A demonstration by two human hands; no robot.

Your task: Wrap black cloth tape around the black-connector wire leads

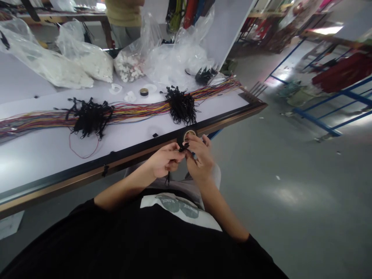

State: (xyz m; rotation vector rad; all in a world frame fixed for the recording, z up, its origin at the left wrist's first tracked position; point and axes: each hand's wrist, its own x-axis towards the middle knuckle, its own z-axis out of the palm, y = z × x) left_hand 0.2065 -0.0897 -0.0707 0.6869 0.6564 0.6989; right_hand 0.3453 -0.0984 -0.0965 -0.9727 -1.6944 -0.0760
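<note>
Left hand (pixel 164 161) pinches small black piece (pixel 183 147) just off bench (pixel 124 135) edge; right hand (pixel 200 157) at it, can't tell if gripping; looks like close two-handed handling; next move probably wants left steady, right working.

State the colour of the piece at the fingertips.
The piece is black; the head view, the only one, shows it.

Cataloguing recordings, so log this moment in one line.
left hand: holding black piece | right hand: at black piece, beside tan ring | table: colored wires, black clusters
</note>
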